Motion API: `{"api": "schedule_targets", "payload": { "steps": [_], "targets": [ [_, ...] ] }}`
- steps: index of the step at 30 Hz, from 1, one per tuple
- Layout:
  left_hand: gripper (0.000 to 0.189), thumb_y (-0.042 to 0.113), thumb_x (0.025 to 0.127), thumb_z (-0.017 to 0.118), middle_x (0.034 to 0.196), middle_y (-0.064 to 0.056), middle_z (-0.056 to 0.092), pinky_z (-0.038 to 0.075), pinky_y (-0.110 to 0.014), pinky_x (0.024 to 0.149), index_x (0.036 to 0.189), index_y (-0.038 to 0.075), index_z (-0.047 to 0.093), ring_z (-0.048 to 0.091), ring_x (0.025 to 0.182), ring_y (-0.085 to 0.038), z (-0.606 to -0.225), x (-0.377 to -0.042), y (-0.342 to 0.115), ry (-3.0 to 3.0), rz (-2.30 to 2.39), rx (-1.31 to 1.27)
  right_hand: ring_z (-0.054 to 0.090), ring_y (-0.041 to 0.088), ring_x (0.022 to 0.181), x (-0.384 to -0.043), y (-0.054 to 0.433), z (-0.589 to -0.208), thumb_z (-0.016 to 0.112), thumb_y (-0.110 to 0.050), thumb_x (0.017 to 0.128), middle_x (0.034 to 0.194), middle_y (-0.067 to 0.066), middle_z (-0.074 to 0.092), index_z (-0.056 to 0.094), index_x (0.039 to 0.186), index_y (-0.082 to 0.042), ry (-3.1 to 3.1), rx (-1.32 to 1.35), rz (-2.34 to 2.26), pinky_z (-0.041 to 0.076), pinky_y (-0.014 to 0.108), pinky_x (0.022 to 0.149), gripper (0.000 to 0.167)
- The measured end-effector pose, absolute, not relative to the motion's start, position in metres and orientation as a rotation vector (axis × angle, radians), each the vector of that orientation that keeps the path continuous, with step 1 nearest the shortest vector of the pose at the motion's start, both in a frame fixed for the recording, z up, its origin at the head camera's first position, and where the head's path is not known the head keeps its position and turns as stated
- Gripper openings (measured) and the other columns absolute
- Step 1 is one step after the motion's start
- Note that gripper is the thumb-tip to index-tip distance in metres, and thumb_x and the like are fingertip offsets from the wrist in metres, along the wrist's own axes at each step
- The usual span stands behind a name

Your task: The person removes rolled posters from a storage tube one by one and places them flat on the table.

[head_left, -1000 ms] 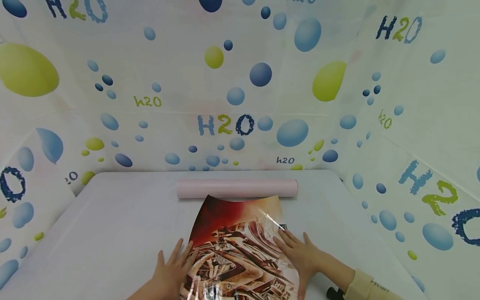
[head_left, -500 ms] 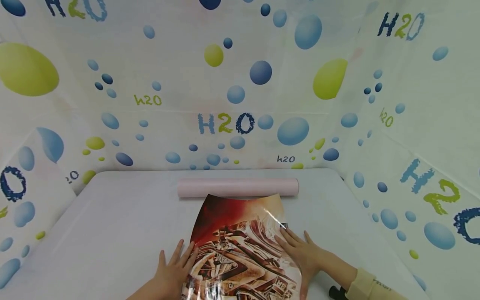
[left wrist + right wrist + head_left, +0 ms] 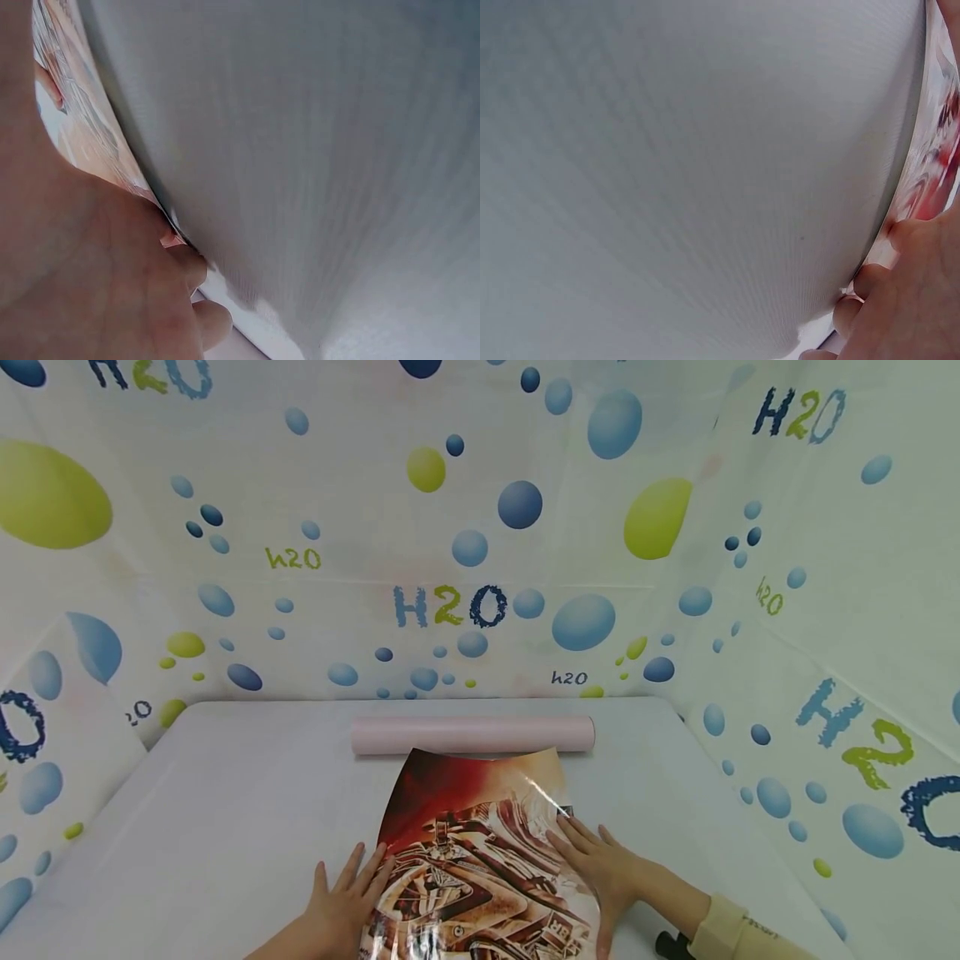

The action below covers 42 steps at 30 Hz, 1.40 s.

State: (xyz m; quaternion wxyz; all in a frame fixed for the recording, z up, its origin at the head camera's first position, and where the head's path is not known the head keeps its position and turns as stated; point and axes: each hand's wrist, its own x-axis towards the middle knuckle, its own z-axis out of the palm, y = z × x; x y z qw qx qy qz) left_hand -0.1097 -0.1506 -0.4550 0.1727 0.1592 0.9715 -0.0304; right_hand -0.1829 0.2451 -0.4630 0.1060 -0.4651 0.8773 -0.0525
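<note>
A glossy poster with a red, brown and cream picture of machine-like parts lies before me, its far edge curving and corners lifted. My left hand rests with spread fingers on its left edge. On the opposite edge, my right hand lies with fingers straight, fingertips near a small dark mark. The left wrist view shows the palm of the left hand along the poster's edge. In the right wrist view, fingers of the right hand touch the other edge. The poster's near end is cut off by the frame.
Just beyond the poster, a pale pink roll lies crosswise on the white table. Behind and beside the table hang white sheets printed with bubbles and H2O lettering. A dark object shows by the right sleeve.
Both hands keep their places on the poster's edges, and the poster and roll stay put. Only the head view shifts very slightly.
</note>
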Motion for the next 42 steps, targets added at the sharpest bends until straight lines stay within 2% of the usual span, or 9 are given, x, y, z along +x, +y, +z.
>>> {"api": "schedule_targets", "payload": {
  "steps": [35, 41, 42],
  "targets": [
    [0.118, 0.072, 0.051, 0.069, 0.15, -0.008, 0.015, 0.015, -0.072, 0.092, 0.143, 0.012, 0.025, 0.008, 0.137, -0.034, -0.4482, -0.1104, -0.1497, 2.754, -0.147, 0.455, 0.006, 0.051, 0.131, -0.182, 0.2439, -0.4621, 0.083, -0.058, 0.039, 0.146, 0.03, -0.001, 0.006, 0.145, 0.001, 2.59, -1.362, -0.199, 0.021, 0.076, 0.084, 0.143],
    [0.112, 0.067, 0.056, 0.069, 0.15, -0.009, 0.015, 0.016, -0.073, 0.091, 0.142, 0.011, 0.028, 0.007, 0.137, -0.035, -0.4503, -0.1099, -0.1517, 2.762, -0.119, 0.502, 0.011, 0.05, 0.131, -0.1794, 0.2429, -0.459, 0.082, -0.061, 0.037, 0.147, 0.029, 0.007, 0.011, 0.145, 0.0, 2.631, -1.366, -0.164, 0.02, 0.077, 0.082, 0.143],
    [0.11, 0.068, 0.057, 0.068, 0.152, -0.009, 0.011, 0.016, -0.073, 0.09, 0.143, 0.012, 0.027, 0.007, 0.137, -0.036, -0.4522, -0.1093, -0.1526, 2.767, -0.104, 0.513, 0.012, 0.05, 0.131, -0.1788, 0.2429, -0.4581, 0.081, -0.061, 0.037, 0.147, 0.029, 0.008, 0.012, 0.145, -0.001, 2.637, -1.37, -0.163, 0.019, 0.078, 0.082, 0.142]
  ]
}}
